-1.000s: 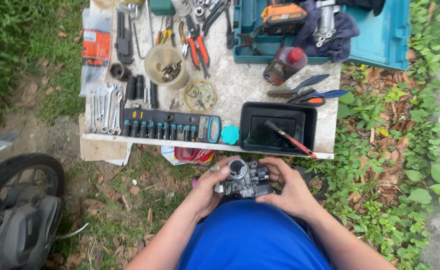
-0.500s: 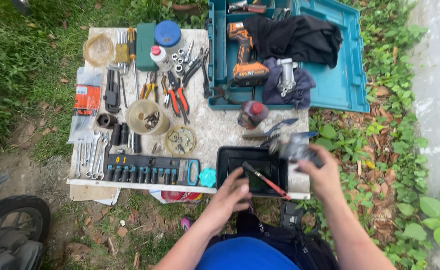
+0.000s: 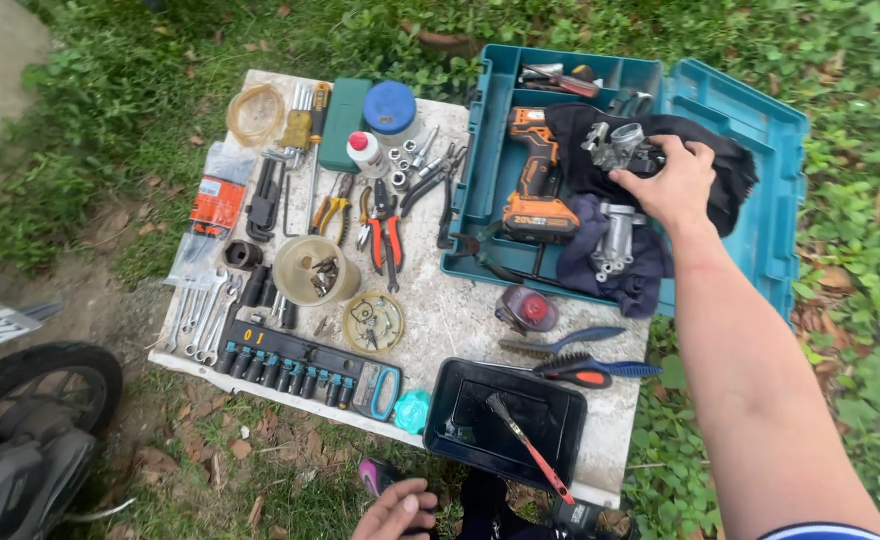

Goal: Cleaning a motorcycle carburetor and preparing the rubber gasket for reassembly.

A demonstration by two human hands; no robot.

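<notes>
My right hand (image 3: 675,185) moves up-right, fingers pinching metal carb part (image 3: 615,145) over black cloth (image 3: 710,150) in teal case (image 3: 760,230); left hand (image 3: 395,510) loosely curled, bottom centre. Risk: part slips off cloth, hits drill (image 3: 535,190).

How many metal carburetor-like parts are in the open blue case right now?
2: one metal part under the right hand on the black cloth; another lies on the purple cloth. More may be hidden beneath.
</notes>
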